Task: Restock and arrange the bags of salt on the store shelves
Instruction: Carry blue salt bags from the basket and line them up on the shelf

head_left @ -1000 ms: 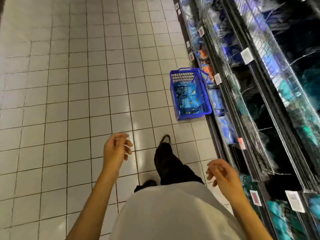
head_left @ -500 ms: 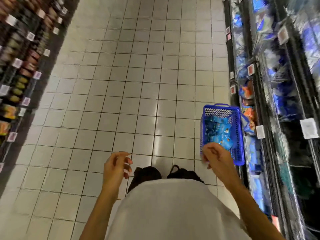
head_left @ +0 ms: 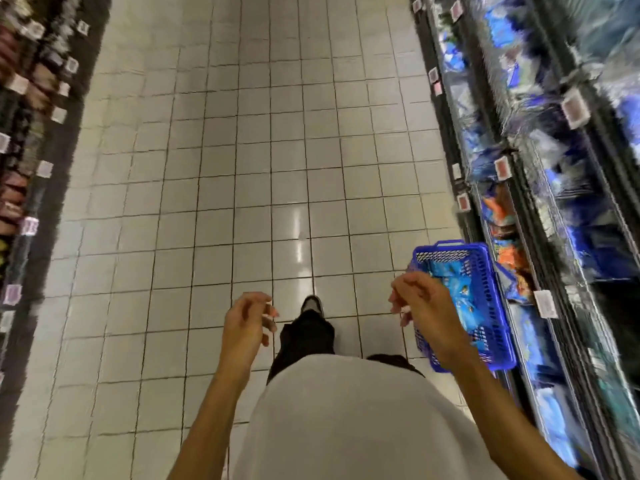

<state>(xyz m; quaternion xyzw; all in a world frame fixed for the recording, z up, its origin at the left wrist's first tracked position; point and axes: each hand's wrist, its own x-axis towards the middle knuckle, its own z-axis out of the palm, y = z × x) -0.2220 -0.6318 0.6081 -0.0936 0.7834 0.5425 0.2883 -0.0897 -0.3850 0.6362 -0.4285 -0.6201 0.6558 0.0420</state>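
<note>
The person stands in a store aisle and looks down at a floor (head_left: 263, 161) of pale tiles. Both hands are raised in front of the body and hold nothing. The left hand (head_left: 244, 325) has its fingers (head_left: 266, 318) loosely curled, with some space between them and the thumb. The right hand (head_left: 424, 306) also has loosely curled fingers and is in front of the near left corner of the basket (head_left: 488, 292); I cannot tell if it touches it.

The basket is blue plastic and stands on the floor, just beside the right shelves (head_left: 540, 209). Inside it lie blue salt bags (head_left: 460, 299), partly hidden behind the right hand. More blue bags fill the right shelves, together with some orange packs (head_left: 498, 211), but this part is blurred. White price tags (head_left: 545, 304) hang on the shelf edges.

On the left side there are other shelves (head_left: 31, 140) with dark, blurred goods. One shoe (head_left: 312, 303) and a dark trouser leg show between the hands, above a white shirt (head_left: 346, 420).
</note>
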